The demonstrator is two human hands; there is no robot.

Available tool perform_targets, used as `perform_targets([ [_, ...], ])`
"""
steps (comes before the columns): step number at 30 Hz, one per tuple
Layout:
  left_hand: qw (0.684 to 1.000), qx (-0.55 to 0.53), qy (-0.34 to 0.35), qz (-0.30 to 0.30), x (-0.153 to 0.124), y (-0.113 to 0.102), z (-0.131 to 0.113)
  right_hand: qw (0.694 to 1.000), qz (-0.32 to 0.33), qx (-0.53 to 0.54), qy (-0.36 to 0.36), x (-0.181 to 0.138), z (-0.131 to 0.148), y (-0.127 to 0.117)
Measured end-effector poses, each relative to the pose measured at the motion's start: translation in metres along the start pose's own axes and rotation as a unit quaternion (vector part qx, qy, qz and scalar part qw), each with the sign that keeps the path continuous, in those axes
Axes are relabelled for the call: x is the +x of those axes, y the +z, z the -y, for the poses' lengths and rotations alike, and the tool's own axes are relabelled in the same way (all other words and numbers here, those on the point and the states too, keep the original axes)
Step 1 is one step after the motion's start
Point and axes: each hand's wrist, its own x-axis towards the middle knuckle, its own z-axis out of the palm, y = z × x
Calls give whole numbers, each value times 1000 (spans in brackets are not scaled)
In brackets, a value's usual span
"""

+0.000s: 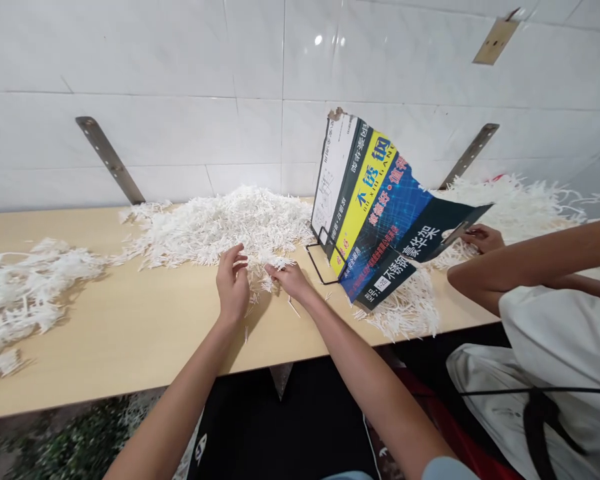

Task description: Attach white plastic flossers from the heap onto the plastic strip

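A large heap of thin white branching pieces (220, 223), plastic-looking, lies along the back of the wooden shelf (145, 327). My right hand (293, 279) is closed in a pinch on a small white branching piece (279, 262) in front of the heap. Close by on the left, my left hand (233, 287) is raised with its fingers apart and slightly curled, and nothing shows in it. A few loose white bits (247, 333) lie on the wood between and below the hands.
A printed cardboard sheet (380, 207) stands upright in a black wire stand (325, 267) to the right. Beyond it, a co-worker's hand (483, 238) is at another white heap (520, 207). More white pieces (30, 287) lie at the left. Metal brackets (111, 160) meet the tiled wall.
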Motion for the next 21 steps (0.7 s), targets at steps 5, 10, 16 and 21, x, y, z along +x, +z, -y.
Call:
perform_targets([
  [5,991,-64,-34,115,31,1,1,999,13,28,8,1,3,-2],
  [10,967,-37,-32,250,37,-4,0,998,58,32,20,2,6,-7],
  [16,984,-4,-29,176,36,-4,14,996,71,46,38,8,0,-2],
  [21,996,-4,-44,79,27,4,15,995,89,38,36,6,1,0],
])
